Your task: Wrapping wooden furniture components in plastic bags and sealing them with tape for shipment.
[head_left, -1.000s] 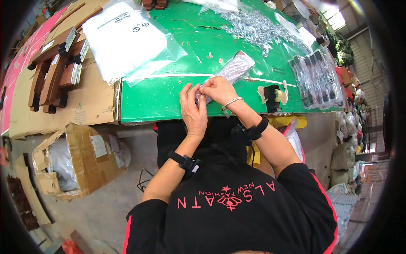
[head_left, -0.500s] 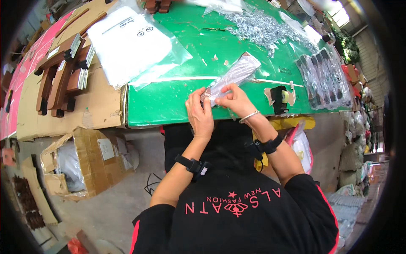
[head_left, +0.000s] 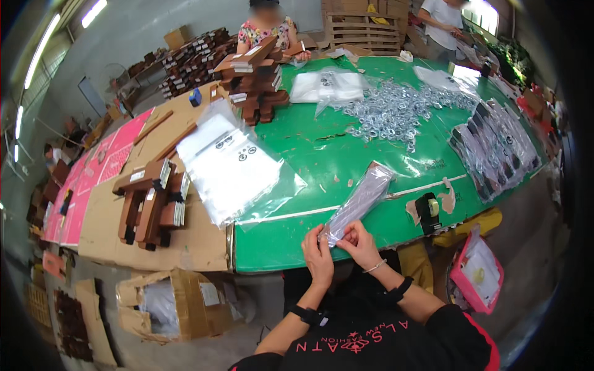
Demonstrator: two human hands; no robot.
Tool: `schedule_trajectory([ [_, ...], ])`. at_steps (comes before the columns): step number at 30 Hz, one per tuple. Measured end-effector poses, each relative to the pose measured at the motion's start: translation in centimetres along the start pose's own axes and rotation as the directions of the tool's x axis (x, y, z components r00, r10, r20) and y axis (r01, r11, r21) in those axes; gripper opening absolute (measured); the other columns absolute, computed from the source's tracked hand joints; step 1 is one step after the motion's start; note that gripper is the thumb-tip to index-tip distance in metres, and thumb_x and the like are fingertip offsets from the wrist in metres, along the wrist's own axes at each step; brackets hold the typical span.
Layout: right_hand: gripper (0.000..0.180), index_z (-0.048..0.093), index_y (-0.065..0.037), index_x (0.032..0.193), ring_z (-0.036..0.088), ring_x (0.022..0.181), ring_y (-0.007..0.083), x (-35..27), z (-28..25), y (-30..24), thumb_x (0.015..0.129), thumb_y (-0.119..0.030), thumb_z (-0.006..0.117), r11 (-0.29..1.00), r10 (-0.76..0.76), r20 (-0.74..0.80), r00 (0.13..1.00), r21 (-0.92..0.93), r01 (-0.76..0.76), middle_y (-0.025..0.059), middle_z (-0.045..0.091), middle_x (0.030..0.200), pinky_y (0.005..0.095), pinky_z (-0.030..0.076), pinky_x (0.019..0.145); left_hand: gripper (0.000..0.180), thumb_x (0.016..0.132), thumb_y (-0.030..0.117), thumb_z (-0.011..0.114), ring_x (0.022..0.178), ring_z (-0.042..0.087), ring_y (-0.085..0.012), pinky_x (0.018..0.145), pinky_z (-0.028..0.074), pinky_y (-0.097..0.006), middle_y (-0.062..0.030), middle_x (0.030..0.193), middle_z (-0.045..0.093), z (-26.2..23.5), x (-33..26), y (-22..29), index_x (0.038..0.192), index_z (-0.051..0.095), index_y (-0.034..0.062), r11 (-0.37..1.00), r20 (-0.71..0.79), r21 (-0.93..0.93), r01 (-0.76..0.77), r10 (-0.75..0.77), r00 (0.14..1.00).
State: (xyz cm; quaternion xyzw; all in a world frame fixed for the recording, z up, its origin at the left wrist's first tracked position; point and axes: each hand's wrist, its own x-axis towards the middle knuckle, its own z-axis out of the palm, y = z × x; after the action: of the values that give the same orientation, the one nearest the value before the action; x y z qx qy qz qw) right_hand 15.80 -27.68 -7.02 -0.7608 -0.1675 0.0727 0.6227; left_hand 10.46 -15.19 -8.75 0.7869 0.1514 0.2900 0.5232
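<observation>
A long clear plastic bag (head_left: pixel 365 191) with something brown in it lies slantwise on the green tabletop (head_left: pixel 291 148), near the front edge. My left hand (head_left: pixel 318 256) pinches the left side of its near end. Close beside it, my right hand (head_left: pixel 362 246) grips the right side of that same end with thumb and fingers. To the right of my hands stands a black tape dispenser (head_left: pixel 427 211). On the left are a stack of flat clear bags (head_left: pixel 238 164) and several brown wooden pieces with metal fittings (head_left: pixel 148 210).
Metal rings or links (head_left: pixel 396 114) are heaped farther back. Filled clear bags (head_left: pixel 495 148) lie at the right. A stack of brown pieces (head_left: pixel 250 80) stands before a person in a floral top (head_left: pixel 272 31). Below the edge are an open carton (head_left: pixel 185 303) and a pink basket (head_left: pixel 476 272).
My view has lifted, so more of the far table and two people near it show. Both hands stay at the near end of the bag, fingers only slightly shifted.
</observation>
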Motion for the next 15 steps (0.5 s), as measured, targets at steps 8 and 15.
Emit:
schedule_trajectory([
  [8, 0.031, 0.057, -0.002, 0.101, 0.063, 0.063, 0.0140, -0.1, 1.1, 1.0, 0.082, -0.013, 0.079, 0.995, -0.095, -0.069, 0.993, 0.006, 0.096, 0.0069, 0.065, 0.074, 0.0271, 0.051, 0.060, 0.030, 0.099, 0.012, 0.048, 0.115, 0.053, -0.0343, 0.101, 0.040, -0.042, -0.0163, 0.121, 0.061, -0.3, 0.6, -1.1, 0.124, 0.059, 0.0009, 0.999, 0.035, 0.042, -0.014, 0.012, 0.999],
  [15, 0.028, 0.061, -0.003, 0.100, 0.062, 0.066, 0.0173, 0.3, 0.8, 1.4, 0.080, -0.012, 0.078, 0.990, -0.139, -0.020, 0.990, 0.001, 0.139, 0.0065, 0.062, 0.075, 0.0297, 0.050, 0.063, 0.030, 0.098, 0.011, 0.047, 0.112, 0.055, -0.0338, 0.100, 0.040, -0.042, -0.0176, 0.120, 0.062, -0.8, 0.9, -0.4, 0.123, 0.060, 0.0001, 0.994, 0.037, 0.104, -0.018, 0.015, 0.999],
])
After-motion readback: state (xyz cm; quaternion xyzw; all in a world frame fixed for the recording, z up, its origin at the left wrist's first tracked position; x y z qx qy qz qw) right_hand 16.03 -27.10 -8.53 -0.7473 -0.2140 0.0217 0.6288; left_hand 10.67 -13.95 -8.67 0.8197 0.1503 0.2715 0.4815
